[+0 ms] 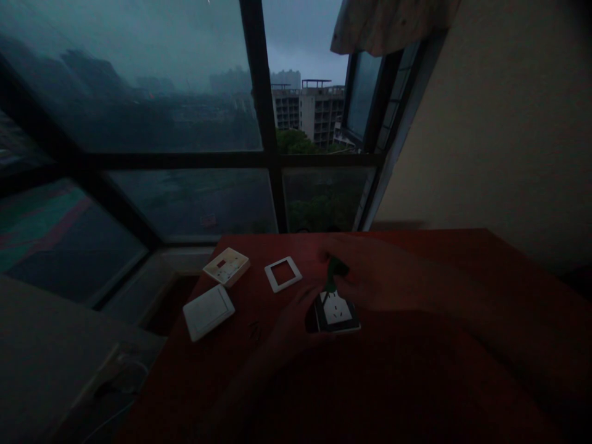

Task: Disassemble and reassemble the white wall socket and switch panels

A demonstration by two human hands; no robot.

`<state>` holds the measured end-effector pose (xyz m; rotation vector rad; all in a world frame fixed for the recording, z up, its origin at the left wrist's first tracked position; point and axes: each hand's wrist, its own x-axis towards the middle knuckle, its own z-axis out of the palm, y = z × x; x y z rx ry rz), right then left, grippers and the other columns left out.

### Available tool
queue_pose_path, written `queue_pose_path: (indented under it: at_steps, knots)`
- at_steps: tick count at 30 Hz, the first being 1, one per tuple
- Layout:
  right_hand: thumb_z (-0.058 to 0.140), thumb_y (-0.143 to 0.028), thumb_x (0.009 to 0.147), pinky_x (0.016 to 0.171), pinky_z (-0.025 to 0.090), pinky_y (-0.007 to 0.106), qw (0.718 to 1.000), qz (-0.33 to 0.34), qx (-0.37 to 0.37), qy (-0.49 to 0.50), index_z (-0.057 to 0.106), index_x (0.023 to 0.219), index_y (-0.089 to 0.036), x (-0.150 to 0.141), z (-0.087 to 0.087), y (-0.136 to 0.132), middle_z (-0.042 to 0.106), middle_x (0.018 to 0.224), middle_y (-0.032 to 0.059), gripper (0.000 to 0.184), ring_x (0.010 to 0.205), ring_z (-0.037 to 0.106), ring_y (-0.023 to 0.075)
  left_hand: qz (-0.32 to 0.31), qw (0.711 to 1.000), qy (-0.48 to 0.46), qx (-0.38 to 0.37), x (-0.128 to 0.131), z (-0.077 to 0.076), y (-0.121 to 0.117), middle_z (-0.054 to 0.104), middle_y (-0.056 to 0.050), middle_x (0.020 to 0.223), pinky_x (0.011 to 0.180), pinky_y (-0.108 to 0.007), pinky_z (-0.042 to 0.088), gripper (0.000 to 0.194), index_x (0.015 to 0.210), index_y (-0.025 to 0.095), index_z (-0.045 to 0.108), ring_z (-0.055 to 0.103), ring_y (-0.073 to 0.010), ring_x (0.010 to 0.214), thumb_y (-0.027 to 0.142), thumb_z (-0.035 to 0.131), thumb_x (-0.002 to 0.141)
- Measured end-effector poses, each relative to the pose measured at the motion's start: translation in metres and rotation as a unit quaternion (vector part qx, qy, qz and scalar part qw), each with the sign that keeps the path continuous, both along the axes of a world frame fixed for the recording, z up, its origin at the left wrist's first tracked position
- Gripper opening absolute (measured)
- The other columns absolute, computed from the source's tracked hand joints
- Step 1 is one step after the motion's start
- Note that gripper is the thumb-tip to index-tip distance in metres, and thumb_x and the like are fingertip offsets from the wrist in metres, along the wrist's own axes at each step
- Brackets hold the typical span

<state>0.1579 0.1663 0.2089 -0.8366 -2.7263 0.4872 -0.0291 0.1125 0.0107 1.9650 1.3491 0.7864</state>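
Note:
A wall socket (pixel 337 309) with a white face and dark surround lies on the reddish table in front of me. My left hand (pixel 296 319) grips it by its left side, fingers and thumb around the edge. In my right hand (pixel 370 277) is a green-handled screwdriver (pixel 332 271), pointing down at the upper left part of the socket. Its tip is hard to make out in the dim light. Left of my hands lies a white square cover frame (pixel 270 280). Some small dark pieces, perhaps screws (pixel 254 330), lie near my left forearm.
A cream mounting box (pixel 226 267) and a white switch panel (pixel 208 313) sit near the left edge of the table (pixel 393 376). Beyond the table stands a large window with dark frames (pixel 272 160). A pale wall (pixel 485 123) rises at the right.

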Motion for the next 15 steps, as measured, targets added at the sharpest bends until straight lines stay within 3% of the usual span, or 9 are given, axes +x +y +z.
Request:
queue_pose_path:
  at_steps: [5,11,15]
  knots:
    - [0.053,-0.023,0.087,0.070,0.043,0.029,1.000,-0.024,0.003,-0.007,0.060,0.093,-0.021,-0.0013,-0.0016,0.0024,0.067,0.092,0.0059,0.010,0.083,0.060,0.0194,-0.005,1.000,0.019,0.018,-0.0006,-0.0014,-0.0030,0.030,-0.012,0.152,0.112,-0.049,0.029,0.089,0.146,0.023,0.029,0.030,-0.0333,0.138,0.040,0.076,0.072]
    - [0.053,-0.014,0.081,0.073,0.043,0.029,1.000,-0.010,0.007,0.021,0.058,0.100,-0.020,-0.0022,-0.0064,0.0021,0.065,0.100,0.0070,0.021,0.086,0.060,0.0187,-0.042,0.999,0.007,0.017,-0.0040,-0.0006,-0.0043,0.027,-0.013,0.153,0.114,-0.047,0.027,0.082,0.147,0.020,0.023,0.027,-0.0308,0.140,0.042,0.067,0.081]
    - [0.053,-0.018,0.083,0.073,0.044,0.031,1.000,-0.017,0.015,0.014,0.058,0.100,-0.020,-0.0018,-0.0049,0.0009,0.065,0.100,0.0077,0.017,0.089,0.060,0.0206,-0.055,0.998,-0.013,0.019,-0.0055,0.0020,-0.0034,0.027,-0.013,0.153,0.114,-0.046,0.026,0.079,0.147,0.021,0.025,0.026,-0.0305,0.140,0.041,0.066,0.082]
